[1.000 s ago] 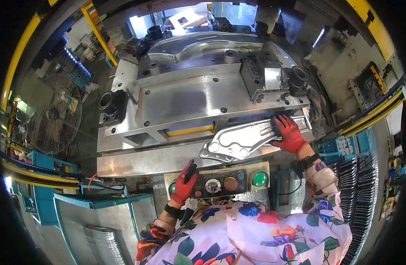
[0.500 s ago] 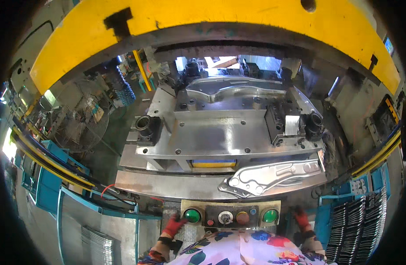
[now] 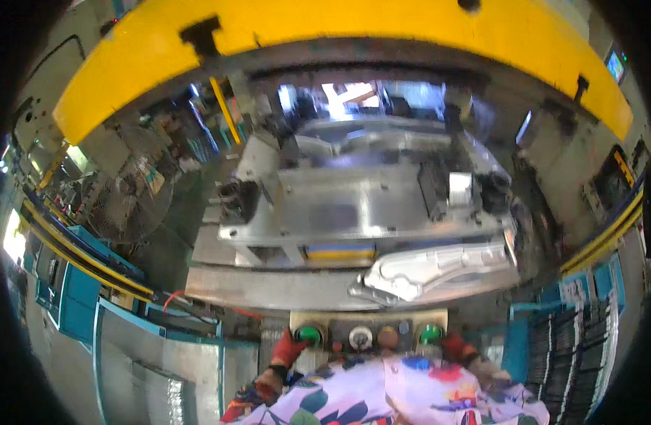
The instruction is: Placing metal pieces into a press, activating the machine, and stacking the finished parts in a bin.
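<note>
My left hand (image 3: 287,348), in a red glove, is at the left edge of a control panel (image 3: 371,320), against the left green push button (image 3: 308,335). At the panel's other end my right hand (image 3: 456,347), also red-gloved, reaches the right green push button (image 3: 430,333). Motion blur hides how the fingers of both hands are bent. Beyond the panel, a shaped silver metal part (image 3: 439,268) lies at the right on the ledge (image 3: 269,287) of a press. Another long formed metal part (image 3: 389,139) rests at the back of the steel die (image 3: 332,205).
A yellow press beam (image 3: 354,28) spans overhead. Racks of stacked metal parts (image 3: 573,354) stand at right; a blue-framed table (image 3: 191,354) stands at left. Yellow-and-black bars (image 3: 92,258) flank the press, and a large fan (image 3: 131,191) is at the far left.
My right hand has moved left to the right green button. My left hand has come up against the left green button. The whole view has shifted slightly and blurred.
</note>
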`<state>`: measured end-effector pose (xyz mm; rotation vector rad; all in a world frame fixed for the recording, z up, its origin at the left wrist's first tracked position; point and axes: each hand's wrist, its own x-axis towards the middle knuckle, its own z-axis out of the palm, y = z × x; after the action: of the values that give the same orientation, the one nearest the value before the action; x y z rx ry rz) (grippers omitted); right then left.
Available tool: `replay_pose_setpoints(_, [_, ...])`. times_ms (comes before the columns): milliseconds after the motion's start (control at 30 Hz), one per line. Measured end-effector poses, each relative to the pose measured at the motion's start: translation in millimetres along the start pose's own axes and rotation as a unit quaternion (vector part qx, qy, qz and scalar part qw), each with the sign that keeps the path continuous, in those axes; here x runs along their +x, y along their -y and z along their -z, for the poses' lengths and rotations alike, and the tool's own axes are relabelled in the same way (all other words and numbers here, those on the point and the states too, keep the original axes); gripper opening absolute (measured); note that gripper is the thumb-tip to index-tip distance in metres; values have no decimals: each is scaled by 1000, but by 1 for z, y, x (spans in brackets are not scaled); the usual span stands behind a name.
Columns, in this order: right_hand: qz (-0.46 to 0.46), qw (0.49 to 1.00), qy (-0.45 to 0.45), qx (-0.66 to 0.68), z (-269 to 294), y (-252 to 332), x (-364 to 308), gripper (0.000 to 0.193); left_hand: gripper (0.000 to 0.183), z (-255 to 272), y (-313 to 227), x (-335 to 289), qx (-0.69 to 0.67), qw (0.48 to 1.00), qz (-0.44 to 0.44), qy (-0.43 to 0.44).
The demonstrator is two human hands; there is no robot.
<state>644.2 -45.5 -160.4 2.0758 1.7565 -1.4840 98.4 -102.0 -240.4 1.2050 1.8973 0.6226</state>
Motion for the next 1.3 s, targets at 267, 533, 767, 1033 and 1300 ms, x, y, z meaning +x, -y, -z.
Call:
replay_pose_setpoints(267, [40, 997, -52, -27, 9, 26, -20, 60, 84, 27, -95, -34, -48, 999, 14, -12])
replay_pose_setpoints(533, [-10, 999, -49, -11, 7, 18, -15, 62, 91, 4, -10, 0, -38, 998, 36, 19])
replay_pose_setpoints(767, [40, 997, -51, 31, 5, 24, -15, 62, 94, 5, -3, -6, -77, 997, 21, 4])
replay_pose_setpoints(1033, [170, 946, -205, 187, 49, 70, -27, 43, 74, 78, -145, -19, 39, 970, -239, -14])
replay_pose_setpoints(1300, [80, 895, -41, 437, 63, 188, -14, 45, 60, 25, -317, 47, -43, 889, -442, 115])
